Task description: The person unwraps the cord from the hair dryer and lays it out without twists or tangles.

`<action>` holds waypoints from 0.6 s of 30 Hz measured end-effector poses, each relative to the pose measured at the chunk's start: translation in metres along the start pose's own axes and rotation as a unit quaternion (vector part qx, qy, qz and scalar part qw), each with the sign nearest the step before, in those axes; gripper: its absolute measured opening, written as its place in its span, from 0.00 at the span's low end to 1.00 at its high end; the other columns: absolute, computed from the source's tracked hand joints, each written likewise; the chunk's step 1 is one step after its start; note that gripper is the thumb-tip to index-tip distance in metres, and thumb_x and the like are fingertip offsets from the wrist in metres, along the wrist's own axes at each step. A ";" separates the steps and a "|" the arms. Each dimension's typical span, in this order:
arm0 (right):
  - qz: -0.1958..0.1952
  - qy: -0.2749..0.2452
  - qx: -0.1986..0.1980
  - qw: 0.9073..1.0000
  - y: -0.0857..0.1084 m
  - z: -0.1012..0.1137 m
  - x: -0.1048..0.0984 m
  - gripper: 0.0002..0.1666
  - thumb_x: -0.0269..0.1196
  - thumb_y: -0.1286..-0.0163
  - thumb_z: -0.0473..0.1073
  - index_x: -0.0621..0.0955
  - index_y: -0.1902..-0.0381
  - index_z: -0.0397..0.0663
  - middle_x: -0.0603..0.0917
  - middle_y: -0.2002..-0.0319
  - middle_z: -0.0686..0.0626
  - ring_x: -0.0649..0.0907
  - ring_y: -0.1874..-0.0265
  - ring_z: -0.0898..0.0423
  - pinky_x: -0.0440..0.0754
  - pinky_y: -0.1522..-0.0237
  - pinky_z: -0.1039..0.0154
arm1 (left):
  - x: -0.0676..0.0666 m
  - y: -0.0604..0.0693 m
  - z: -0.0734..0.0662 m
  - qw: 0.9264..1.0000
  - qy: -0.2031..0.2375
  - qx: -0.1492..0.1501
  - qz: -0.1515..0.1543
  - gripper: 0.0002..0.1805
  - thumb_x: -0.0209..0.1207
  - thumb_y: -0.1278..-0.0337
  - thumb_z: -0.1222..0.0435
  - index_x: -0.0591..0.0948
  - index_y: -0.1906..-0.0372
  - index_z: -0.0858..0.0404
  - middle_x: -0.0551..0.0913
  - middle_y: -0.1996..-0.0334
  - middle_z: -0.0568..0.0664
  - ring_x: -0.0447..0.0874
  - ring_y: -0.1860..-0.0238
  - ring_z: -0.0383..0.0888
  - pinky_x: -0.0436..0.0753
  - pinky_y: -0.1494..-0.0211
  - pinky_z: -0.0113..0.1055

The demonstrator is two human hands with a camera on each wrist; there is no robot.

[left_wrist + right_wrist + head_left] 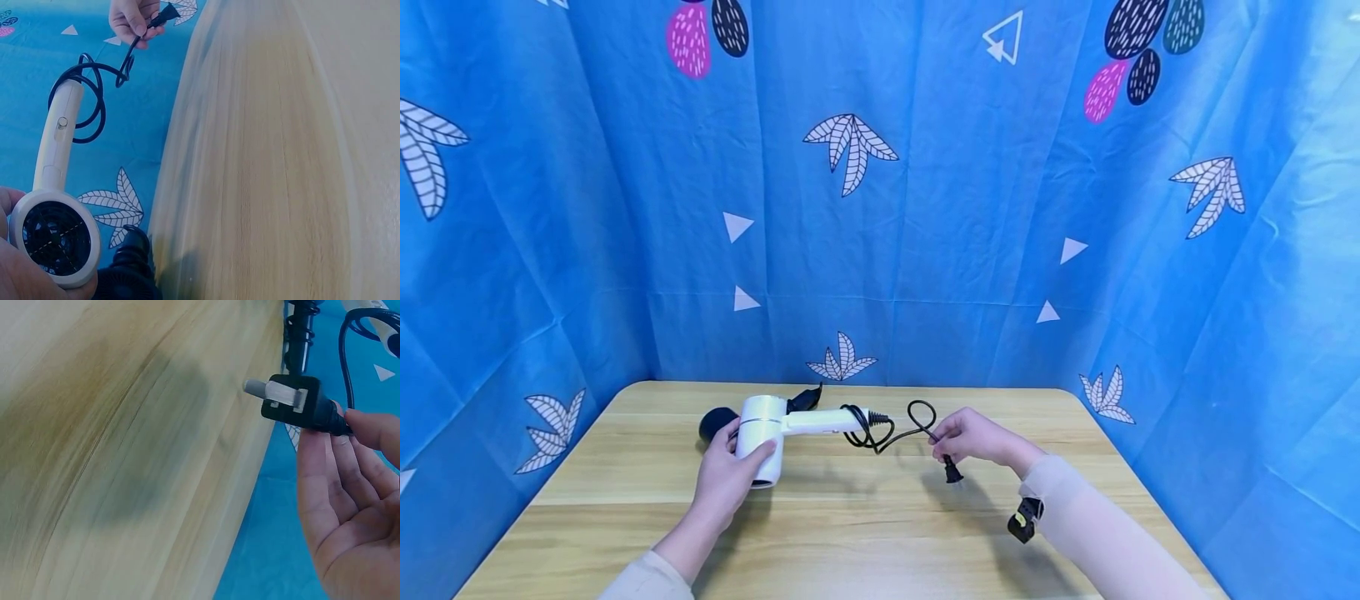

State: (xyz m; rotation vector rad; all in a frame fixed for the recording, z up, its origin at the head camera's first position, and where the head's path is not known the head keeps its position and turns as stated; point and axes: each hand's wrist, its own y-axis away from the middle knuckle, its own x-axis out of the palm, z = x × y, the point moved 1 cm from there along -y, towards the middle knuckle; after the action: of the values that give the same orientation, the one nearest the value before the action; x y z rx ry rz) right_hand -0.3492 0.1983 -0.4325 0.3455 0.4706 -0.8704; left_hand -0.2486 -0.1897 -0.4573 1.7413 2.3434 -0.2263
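Note:
My left hand (724, 477) grips the barrel of a white hair dryer (763, 435), held above the table with its handle pointing right. In the left wrist view the round dark grille (56, 239) of the dryer shows. Its black cord (917, 431) is looped around the handle end and runs across to my right hand (976, 437). There, thumb and fingers pinch the cord just behind the black plug (292, 402), whose metal prongs show in the right wrist view. Behind the white dryer lies a black hair dryer (717, 423), partly hidden by it and my left hand.
A light wooden table (865, 550) spreads beneath both hands. Blue patterned cloth (865, 250) hangs behind it and along both sides. Cord is wound around the black dryer's handle (301, 337) in the right wrist view.

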 end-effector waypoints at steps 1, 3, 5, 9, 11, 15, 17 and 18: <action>0.000 -0.001 -0.001 1.000 0.000 -0.001 0.000 0.11 0.62 0.33 0.30 0.83 0.55 0.28 0.88 0.64 0.37 0.87 0.67 0.55 0.87 0.59 0.47 | 0.000 0.000 0.000 1.000 0.002 0.001 0.000 0.49 0.66 0.38 0.56 0.51 0.22 0.69 0.63 0.31 0.72 0.67 0.34 0.65 0.74 0.36 0.58; 0.001 -0.007 0.003 1.000 0.001 -0.003 -0.001 0.11 0.62 0.32 0.30 0.83 0.55 0.28 0.88 0.64 0.37 0.87 0.66 0.54 0.87 0.59 0.50 | -0.001 0.000 0.000 1.000 0.001 0.001 -0.001 0.49 0.66 0.38 0.56 0.51 0.22 0.69 0.63 0.31 0.72 0.67 0.34 0.65 0.73 0.35 0.58; 0.004 -0.010 0.006 1.000 0.001 -0.006 -0.002 0.11 0.62 0.32 0.31 0.83 0.54 0.29 0.88 0.63 0.38 0.87 0.64 0.53 0.87 0.60 0.54 | -0.002 0.000 0.000 1.000 0.001 -0.002 -0.002 0.49 0.66 0.38 0.56 0.50 0.22 0.69 0.62 0.30 0.73 0.67 0.34 0.65 0.73 0.35 0.58; 0.012 -0.021 0.008 1.000 0.003 -0.011 -0.003 0.11 0.61 0.30 0.31 0.82 0.53 0.28 0.88 0.61 0.36 0.88 0.63 0.52 0.87 0.59 0.56 | -0.003 0.000 0.001 1.000 0.001 -0.007 -0.001 0.51 0.66 0.38 0.55 0.49 0.22 0.69 0.61 0.30 0.73 0.67 0.34 0.66 0.73 0.35 0.58; 0.017 -0.027 0.008 0.999 0.005 -0.014 -0.004 0.12 0.60 0.29 0.31 0.81 0.53 0.26 0.88 0.61 0.36 0.87 0.62 0.51 0.87 0.59 0.56 | -0.003 0.000 0.002 1.000 0.000 -0.008 -0.001 0.51 0.66 0.38 0.55 0.49 0.22 0.69 0.61 0.30 0.73 0.67 0.35 0.67 0.73 0.36 0.59; 0.017 -0.034 0.018 0.999 0.009 -0.020 -0.009 0.13 0.59 0.28 0.31 0.80 0.51 0.22 0.87 0.61 0.36 0.87 0.61 0.49 0.87 0.57 0.55 | -0.003 0.000 0.001 1.000 -0.001 -0.008 -0.002 0.51 0.66 0.38 0.54 0.49 0.21 0.69 0.61 0.30 0.73 0.67 0.35 0.67 0.74 0.36 0.59; 0.017 -0.033 0.023 0.999 0.011 -0.023 -0.011 0.14 0.59 0.28 0.31 0.79 0.51 0.22 0.87 0.61 0.36 0.87 0.60 0.48 0.87 0.57 0.55 | -0.004 0.000 0.001 1.000 -0.002 -0.008 -0.003 0.51 0.66 0.38 0.54 0.49 0.21 0.68 0.61 0.30 0.73 0.67 0.35 0.66 0.74 0.36 0.59; 0.016 -0.030 0.025 0.999 0.012 -0.025 -0.012 0.14 0.58 0.28 0.31 0.79 0.50 0.22 0.87 0.61 0.37 0.87 0.60 0.48 0.87 0.57 0.55 | -0.004 0.000 0.001 1.000 -0.001 -0.009 -0.002 0.51 0.66 0.38 0.54 0.49 0.21 0.68 0.61 0.30 0.73 0.67 0.35 0.66 0.74 0.36 0.59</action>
State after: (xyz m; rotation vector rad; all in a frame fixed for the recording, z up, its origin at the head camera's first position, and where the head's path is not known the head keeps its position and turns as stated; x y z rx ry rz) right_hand -0.3530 0.2251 -0.4456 0.3711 0.3881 -0.8606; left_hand -0.2474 -0.1935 -0.4570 1.7270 2.3412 -0.2083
